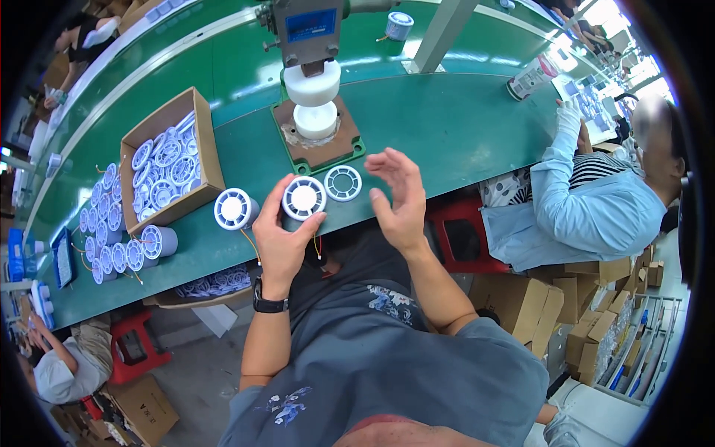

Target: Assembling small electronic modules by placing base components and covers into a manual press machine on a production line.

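My left hand [281,240] is closed round a pale lilac cylindrical fan unit [304,198], thumb and fingers on opposite sides. Its round slotted face with a white centre points up, and a thin wire hangs below it. To its right, on the green bench, lies a flat slotted ring cover [357,186]. My right hand [401,200] hovers just right of that cover with fingers apart and nothing in them. Left of my left hand stands another fan unit [234,208] with a trailing wire.
Beyond my hands stands a bench press [311,82] with white upper and lower blocks. A cardboard box [211,160] of ring covers sits left, beside several fan units [134,255]. A co-worker [596,201] sits at right near a white canister [532,77]. A metal post [445,37] rises behind.
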Demonstrator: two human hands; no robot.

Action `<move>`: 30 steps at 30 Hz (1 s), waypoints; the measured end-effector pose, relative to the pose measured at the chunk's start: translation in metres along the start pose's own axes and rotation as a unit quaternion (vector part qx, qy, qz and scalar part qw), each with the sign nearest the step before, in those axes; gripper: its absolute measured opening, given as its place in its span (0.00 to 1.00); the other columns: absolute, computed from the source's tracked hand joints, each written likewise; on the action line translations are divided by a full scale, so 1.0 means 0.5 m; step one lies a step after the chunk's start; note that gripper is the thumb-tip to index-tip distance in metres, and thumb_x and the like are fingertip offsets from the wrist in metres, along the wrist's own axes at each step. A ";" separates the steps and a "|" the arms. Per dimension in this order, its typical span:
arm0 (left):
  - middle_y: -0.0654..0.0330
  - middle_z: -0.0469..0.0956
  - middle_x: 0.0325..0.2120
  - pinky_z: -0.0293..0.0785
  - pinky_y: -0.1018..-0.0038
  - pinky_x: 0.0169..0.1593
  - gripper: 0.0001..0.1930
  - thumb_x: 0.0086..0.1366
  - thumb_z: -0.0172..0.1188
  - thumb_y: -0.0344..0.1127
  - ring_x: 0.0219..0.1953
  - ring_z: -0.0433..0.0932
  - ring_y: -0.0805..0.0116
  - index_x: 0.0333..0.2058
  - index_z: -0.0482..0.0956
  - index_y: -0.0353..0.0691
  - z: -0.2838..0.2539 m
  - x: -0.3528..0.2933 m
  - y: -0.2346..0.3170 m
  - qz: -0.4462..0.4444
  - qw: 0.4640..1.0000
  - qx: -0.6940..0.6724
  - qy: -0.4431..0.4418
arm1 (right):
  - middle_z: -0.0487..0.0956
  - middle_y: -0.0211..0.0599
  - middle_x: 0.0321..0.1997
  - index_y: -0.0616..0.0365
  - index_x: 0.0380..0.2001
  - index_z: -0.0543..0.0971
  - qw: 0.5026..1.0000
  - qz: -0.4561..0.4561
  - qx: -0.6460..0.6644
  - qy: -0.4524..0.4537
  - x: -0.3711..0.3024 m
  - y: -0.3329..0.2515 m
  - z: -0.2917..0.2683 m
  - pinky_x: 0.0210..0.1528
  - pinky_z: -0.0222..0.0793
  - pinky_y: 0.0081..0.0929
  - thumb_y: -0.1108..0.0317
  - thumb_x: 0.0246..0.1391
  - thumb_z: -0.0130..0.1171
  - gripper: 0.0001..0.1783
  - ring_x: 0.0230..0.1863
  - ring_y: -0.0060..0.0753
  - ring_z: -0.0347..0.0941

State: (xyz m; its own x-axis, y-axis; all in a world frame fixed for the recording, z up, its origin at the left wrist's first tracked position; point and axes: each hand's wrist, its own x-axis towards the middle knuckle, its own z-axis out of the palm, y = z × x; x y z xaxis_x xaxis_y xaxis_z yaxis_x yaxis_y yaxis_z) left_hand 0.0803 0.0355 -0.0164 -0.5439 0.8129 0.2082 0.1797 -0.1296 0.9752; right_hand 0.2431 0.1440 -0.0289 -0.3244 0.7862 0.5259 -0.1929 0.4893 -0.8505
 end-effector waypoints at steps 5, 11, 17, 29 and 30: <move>0.51 0.79 0.47 0.76 0.73 0.55 0.33 0.54 0.72 0.23 0.50 0.79 0.67 0.58 0.69 0.23 0.046 0.060 0.067 -0.004 0.984 -0.137 0.117 | 0.78 0.46 0.48 0.67 0.58 0.69 0.997 0.047 -0.062 0.022 -0.004 0.029 -0.007 0.56 0.73 0.30 0.86 0.48 0.54 0.30 0.49 0.35 0.77; 0.52 0.79 0.47 0.76 0.75 0.53 0.32 0.55 0.71 0.23 0.49 0.79 0.68 0.58 0.69 0.24 0.061 0.150 0.062 0.025 0.989 -0.111 0.091 | 0.80 0.46 0.43 0.67 0.54 0.73 0.993 0.022 -0.112 0.005 0.003 0.022 -0.005 0.51 0.75 0.30 0.86 0.49 0.54 0.26 0.45 0.35 0.79; 0.53 0.79 0.47 0.76 0.74 0.52 0.31 0.56 0.71 0.23 0.47 0.79 0.69 0.58 0.70 0.25 0.072 0.209 0.038 0.052 0.989 -0.130 0.040 | 0.80 0.46 0.42 0.67 0.54 0.73 0.995 0.010 -0.103 -0.006 0.000 0.023 -0.004 0.50 0.76 0.30 0.86 0.48 0.53 0.26 0.44 0.35 0.79; 0.56 0.80 0.46 0.76 0.70 0.53 0.29 0.55 0.72 0.25 0.48 0.79 0.69 0.55 0.73 0.31 0.058 0.256 -0.003 0.054 0.987 -0.137 -0.070 | 0.76 0.38 0.46 0.66 0.53 0.71 0.984 -0.158 -0.075 0.034 0.267 -0.096 -0.015 0.59 0.70 0.29 0.83 0.53 0.54 0.22 0.50 0.30 0.75; 0.56 0.80 0.46 0.76 0.70 0.53 0.29 0.55 0.72 0.25 0.48 0.79 0.69 0.55 0.73 0.31 0.048 0.251 -0.007 0.054 0.988 -0.134 -0.062 | 0.76 0.39 0.43 0.66 0.47 0.73 0.957 -0.242 -0.141 0.069 0.340 -0.140 0.003 0.56 0.71 0.31 0.78 0.54 0.55 0.15 0.45 0.32 0.75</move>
State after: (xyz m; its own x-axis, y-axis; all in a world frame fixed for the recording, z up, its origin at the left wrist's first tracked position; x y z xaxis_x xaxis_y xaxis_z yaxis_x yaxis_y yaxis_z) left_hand 0.0309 0.1518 0.0044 -0.4251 0.8474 0.3181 -0.0013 -0.3520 0.9360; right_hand 0.2002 0.2427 0.1202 -0.1306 0.4751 0.8702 -0.0246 0.8759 -0.4819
